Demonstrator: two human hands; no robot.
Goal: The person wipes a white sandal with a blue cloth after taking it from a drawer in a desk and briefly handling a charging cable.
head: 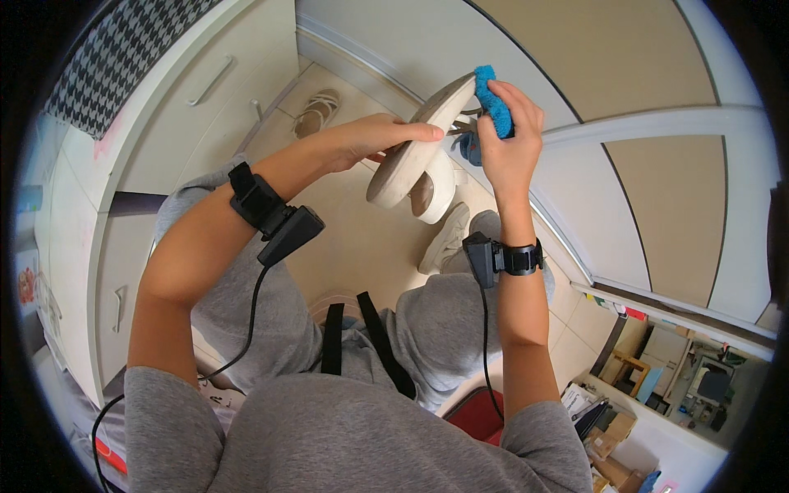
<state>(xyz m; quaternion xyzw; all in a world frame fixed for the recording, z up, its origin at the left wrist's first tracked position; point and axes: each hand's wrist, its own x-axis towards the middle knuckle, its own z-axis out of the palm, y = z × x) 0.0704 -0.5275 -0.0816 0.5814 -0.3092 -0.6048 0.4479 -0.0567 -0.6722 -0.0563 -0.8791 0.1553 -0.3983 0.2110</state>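
Observation:
A white thick-soled sandal (426, 142) is held up on its side in my left hand (376, 138), with the thumb pressed along the edge of the sole. Its broad white strap hangs below the sole, and part of the upper is hidden from me. My right hand (516, 132) pinches a fuzzy bright-blue cloth or sponge (493, 103) against one end of the sole. Just below the cloth is a darker blue item (471, 149), partly covered by my hand; I cannot tell what it is.
A strappy beige sandal (318, 112) lies on the tiled floor (345, 228). White drawers (203, 92) stand at left, and sliding panel doors (666, 203) run along the right. A cream shoe (445, 240) is by my leg. Cables (254, 308) hang from both wrist devices. Boxes (610, 434) sit lower right.

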